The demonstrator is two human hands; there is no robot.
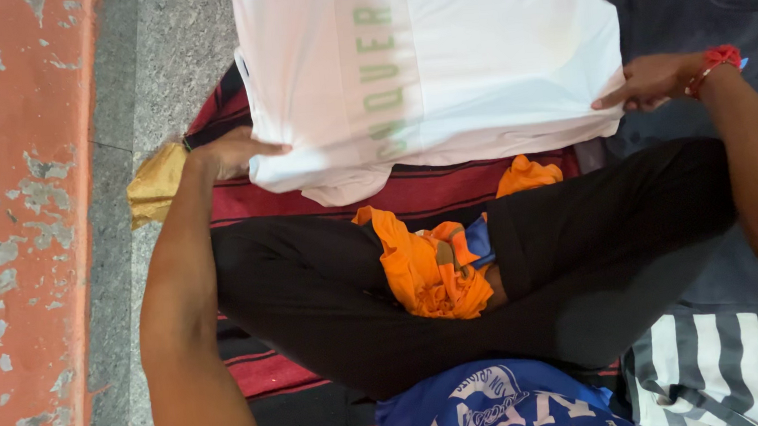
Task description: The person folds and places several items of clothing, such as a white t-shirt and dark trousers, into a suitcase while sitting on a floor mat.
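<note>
A white cotton T-shirt with pale green lettering (439, 64) is spread flat on a red and black striped mat (449, 189) in front of crossed legs in black trousers (331, 289), apparently so that its lower edge can be pulled straight. That edge is held at both corners: the left hand (234, 152) is closed on the left corner, thumb on top, and the right hand (653, 81), with a red thread band (720, 57) at the wrist, is pinched on the right corner with fingers narrow. A dark garment with a small rabbit print (743, 22) and a grey and white striped cloth (724, 357) lie to the right. An orange crumpled cloth (424, 272) rests in the lap, just below the shirt's hem, and a yellow cloth (156, 181) is bunched beside the left wrist on the grey stone floor (151, 69).
</note>
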